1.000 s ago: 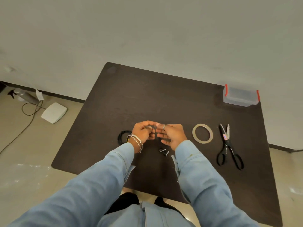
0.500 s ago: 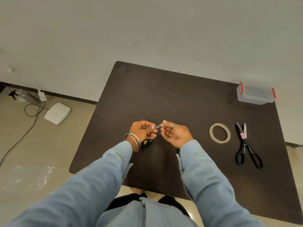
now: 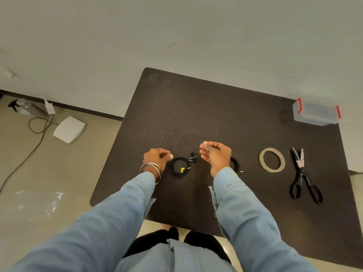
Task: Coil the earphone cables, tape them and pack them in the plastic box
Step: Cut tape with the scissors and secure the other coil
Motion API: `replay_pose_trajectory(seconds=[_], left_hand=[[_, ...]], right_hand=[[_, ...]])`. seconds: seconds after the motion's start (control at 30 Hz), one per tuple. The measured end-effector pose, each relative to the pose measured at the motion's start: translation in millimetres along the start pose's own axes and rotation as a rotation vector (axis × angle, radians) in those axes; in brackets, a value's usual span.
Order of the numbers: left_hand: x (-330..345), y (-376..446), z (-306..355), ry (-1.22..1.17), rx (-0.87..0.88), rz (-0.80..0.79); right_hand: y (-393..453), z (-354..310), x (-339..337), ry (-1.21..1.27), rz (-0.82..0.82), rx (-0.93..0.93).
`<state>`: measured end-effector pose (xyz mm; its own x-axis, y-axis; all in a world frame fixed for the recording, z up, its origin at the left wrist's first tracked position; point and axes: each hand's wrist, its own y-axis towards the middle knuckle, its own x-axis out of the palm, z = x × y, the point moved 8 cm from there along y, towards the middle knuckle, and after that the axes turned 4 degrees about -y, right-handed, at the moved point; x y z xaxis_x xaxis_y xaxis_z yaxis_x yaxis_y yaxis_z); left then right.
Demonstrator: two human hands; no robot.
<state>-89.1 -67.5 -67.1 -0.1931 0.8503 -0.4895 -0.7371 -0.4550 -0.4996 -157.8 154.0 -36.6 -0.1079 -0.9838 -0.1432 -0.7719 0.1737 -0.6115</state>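
Note:
A coiled black earphone cable (image 3: 179, 167) with a yellow tag lies on the dark table (image 3: 196, 114) between my hands, its earbuds just up and to the right of the coil. A second black coil (image 3: 236, 164) shows partly behind my right wrist. My left hand (image 3: 156, 158) hovers just left of the first coil with its fingers curled and nothing visible in them. Raised above the table, my right hand (image 3: 215, 155) pinches a small pale piece, apparently tape (image 3: 202, 143), at its fingertips. The clear plastic box (image 3: 315, 114) with red clips stands closed at the far right corner.
A roll of tape (image 3: 272, 159) lies flat to the right of my right hand, and black scissors (image 3: 302, 177) lie beyond it. On the floor to the left are a white device (image 3: 69, 129), a cable and a spray bottle (image 3: 29, 107).
My hands, close together a second ago, have drawn apart. The left has moved to the left and the right up and to the right. The coil between them is now uncovered.

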Motion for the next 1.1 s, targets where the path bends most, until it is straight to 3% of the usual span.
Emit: replay_pose_trajectory(seconds=[0.2, 0.33, 0.43, 0.6, 0.9, 1.1], left_hand=[[31, -4, 11, 0.477, 0.105, -0.167], [33, -8, 13, 0.468, 0.075, -0.062], [37, -11, 15, 0.586, 0.155, -0.01], [38, -9, 23, 0.587, 0.274, 0.01], [33, -17, 44, -0.182, 0.122, -0.054], [51, -39, 79, -0.492, 0.12, -0.143]], right_hand=[[7, 3, 2, -0.046, 0.001, -0.051], [8, 9, 0, -0.09, -0.006, -0.04], [7, 12, 3, -0.091, -0.04, -0.024], [5, 10, 14, -0.105, -0.143, -0.046], [1, -26, 5, -0.221, -0.174, -0.317], [-10, -56, -13, -0.335, -0.069, -0.61]])
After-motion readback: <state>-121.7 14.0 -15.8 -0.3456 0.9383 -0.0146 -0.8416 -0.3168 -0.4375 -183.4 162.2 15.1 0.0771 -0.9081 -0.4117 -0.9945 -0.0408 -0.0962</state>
